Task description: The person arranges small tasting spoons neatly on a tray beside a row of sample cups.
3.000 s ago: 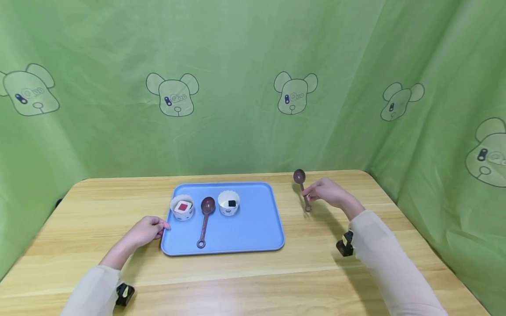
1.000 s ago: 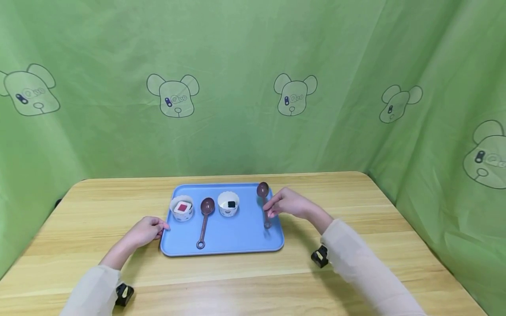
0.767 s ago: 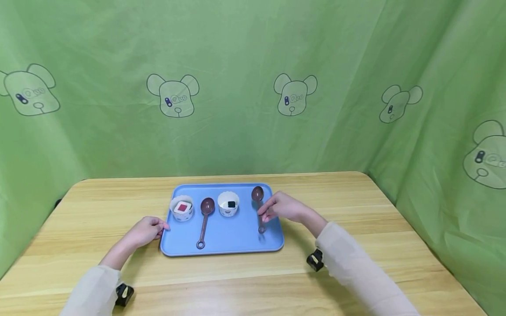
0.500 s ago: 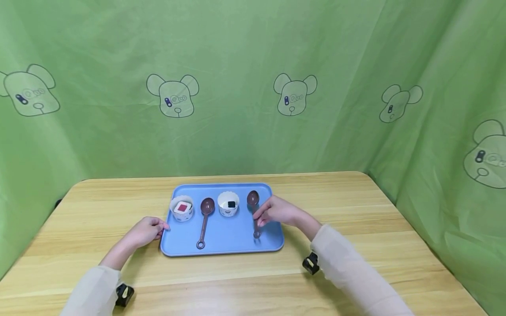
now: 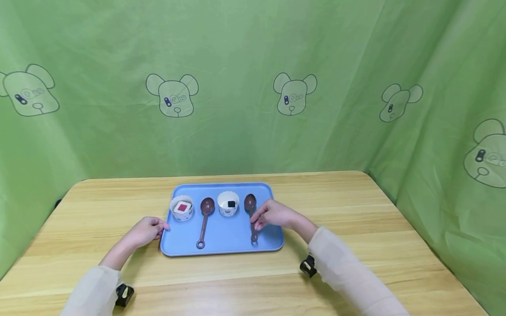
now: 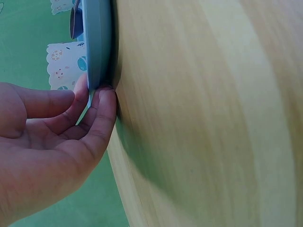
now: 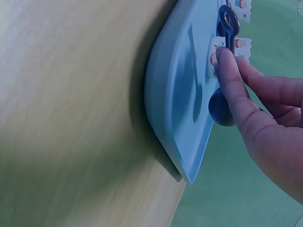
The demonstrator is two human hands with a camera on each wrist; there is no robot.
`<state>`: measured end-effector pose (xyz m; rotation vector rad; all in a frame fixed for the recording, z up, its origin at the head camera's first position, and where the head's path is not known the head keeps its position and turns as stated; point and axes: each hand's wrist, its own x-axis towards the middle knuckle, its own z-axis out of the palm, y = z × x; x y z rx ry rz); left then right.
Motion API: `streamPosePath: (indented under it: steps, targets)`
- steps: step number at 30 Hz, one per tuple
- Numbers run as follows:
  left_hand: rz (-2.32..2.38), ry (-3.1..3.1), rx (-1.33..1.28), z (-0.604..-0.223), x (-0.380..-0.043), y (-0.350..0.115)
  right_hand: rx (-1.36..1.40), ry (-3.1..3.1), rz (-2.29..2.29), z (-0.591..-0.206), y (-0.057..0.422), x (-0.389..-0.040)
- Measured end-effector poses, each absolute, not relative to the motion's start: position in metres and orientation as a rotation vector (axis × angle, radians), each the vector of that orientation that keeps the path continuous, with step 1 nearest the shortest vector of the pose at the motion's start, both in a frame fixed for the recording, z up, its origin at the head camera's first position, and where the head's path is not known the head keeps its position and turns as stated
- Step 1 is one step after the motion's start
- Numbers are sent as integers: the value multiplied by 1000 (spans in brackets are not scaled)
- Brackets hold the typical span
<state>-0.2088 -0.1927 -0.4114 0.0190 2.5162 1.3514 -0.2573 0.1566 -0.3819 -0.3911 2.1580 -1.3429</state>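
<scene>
My right hand (image 5: 272, 215) pinches the handle of a brown spoon (image 5: 250, 202) over the right part of a blue tray (image 5: 237, 244). In the right wrist view the spoon's bowl (image 7: 220, 109) hangs above the tray, which bears its shadow. My left hand (image 5: 147, 230) grips the tray's left edge; the left wrist view shows its fingertips (image 6: 106, 97) at the rim, thumb apart. A second brown spoon (image 5: 204, 221) lies on the tray between two paper cups. The left cup (image 5: 183, 216) holds a white piece with a red patch, the right cup (image 5: 228, 212) one with a black patch.
The tray sits on a wooden table (image 5: 221, 285), near its far edge. A green curtain (image 5: 237, 145) with bear drawings hangs behind and along both sides.
My right hand has carried the spoon from the table right of the tray leftward over it, then lower and nearer. The left hand, tray, cups and other spoon stay put.
</scene>
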Motion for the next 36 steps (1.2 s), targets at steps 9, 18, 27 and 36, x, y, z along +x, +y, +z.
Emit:
streamPosePath:
  steps: [9,18,27,36]
  targets:
    - [1342,2531,15,-413,-208,-193,-382,2147,-1336,-388,154,-257]
    - [1351,2527,7,-412,-209,-193,-397,2137,-1353,-391,150,-256]
    - [1345,2535,29,-412,-209,-193,-389,2108,-1381,-399,148,-257]
    - [1346,2535,30,-412,-209,-192,-381,2132,-1366,-401,146,-257]
